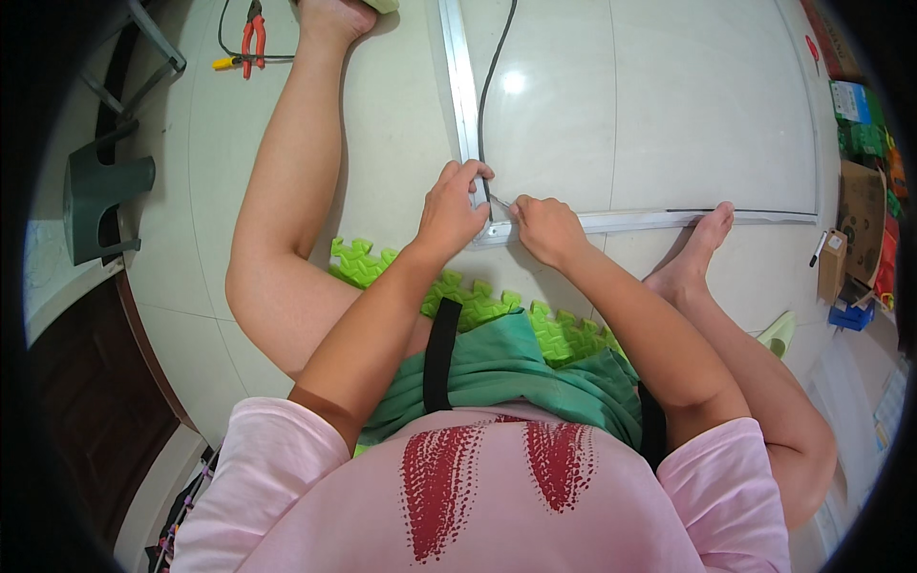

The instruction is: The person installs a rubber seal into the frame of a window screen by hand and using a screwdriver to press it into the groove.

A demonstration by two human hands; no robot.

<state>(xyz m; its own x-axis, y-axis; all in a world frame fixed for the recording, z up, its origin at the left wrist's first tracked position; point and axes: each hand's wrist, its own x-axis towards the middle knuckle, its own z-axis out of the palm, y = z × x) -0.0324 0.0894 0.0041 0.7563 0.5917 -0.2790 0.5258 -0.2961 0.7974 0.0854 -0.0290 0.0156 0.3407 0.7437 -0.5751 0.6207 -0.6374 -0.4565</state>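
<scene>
My left hand (453,212) is wrapped over the lower end of a silvery metal frame bar (458,81), close to the frame's corner (494,232). Beside it, my right hand (549,231) is closed on a thin metal tool (500,201), its slim shaft pointing into the corner; the handle is hidden in my fist. A black cord (490,86) runs down along the inner side of the bar and ends near my fingertips. From the corner, another frame bar (621,222) stretches right, and my right foot (705,244) touches it.
Red-handled pliers (254,40) and a yellow-handled tool (224,63) lie at the far left, near a dark green plastic stool (103,191). Green foam mat (564,334) is under me. Cardboard boxes (860,224) and a marker (818,248) are at the right.
</scene>
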